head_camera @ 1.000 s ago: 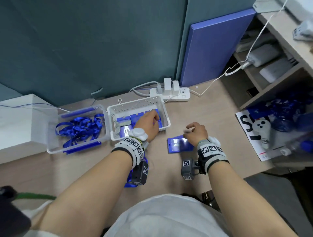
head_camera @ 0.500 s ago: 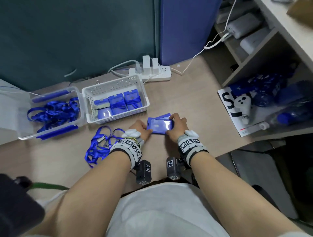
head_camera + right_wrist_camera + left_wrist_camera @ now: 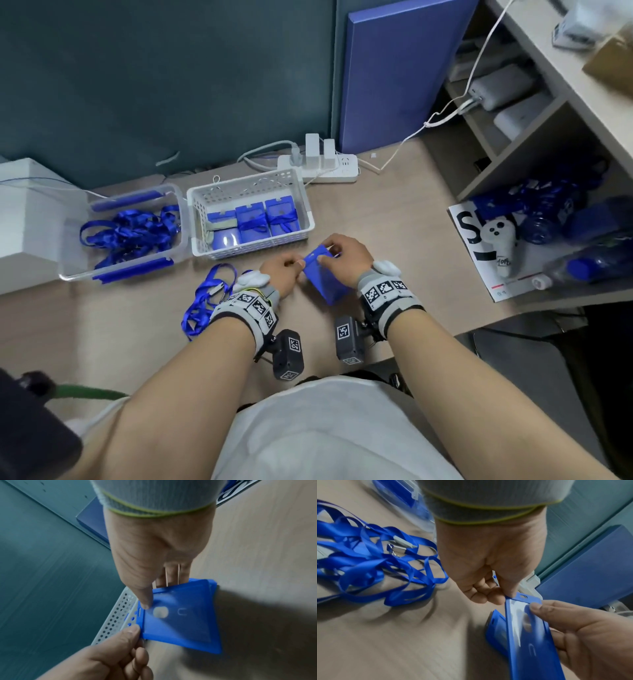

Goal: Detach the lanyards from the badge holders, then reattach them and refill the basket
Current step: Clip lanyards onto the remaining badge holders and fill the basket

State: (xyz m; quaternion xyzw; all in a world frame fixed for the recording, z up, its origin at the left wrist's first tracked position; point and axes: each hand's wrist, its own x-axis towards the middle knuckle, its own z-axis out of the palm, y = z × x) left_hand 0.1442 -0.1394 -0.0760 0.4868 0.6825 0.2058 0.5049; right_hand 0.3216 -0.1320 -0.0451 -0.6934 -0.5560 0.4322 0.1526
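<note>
Both hands hold one blue badge holder (image 3: 325, 279) just above the table, in front of the white basket (image 3: 205, 246). My left hand (image 3: 298, 265) pinches a corner at its slotted top end (image 3: 520, 596). My right hand (image 3: 329, 253) grips it with the thumb (image 3: 145, 604) on the clear window and fingers behind. A second blue holder (image 3: 495, 627) lies right beneath; whether it is held I cannot tell. No lanyard is clipped to the held holder. Loose blue lanyards (image 3: 205, 301) lie left of my left wrist. The basket contains several holders wrapped in lanyards (image 3: 267, 221).
A clear box (image 3: 72, 270) of blue lanyards stands left of the basket. Behind the basket lies a white power strip (image 3: 329, 169) with cables. A shelf unit (image 3: 513, 164) with bottles, paper and a white controller (image 3: 500, 236) sits at the right. The table edge is near my body.
My left hand left the basket and joined the right on the badge holder. The holder, flat on the table earlier, is now lifted and tilted with its slotted end toward the basket.
</note>
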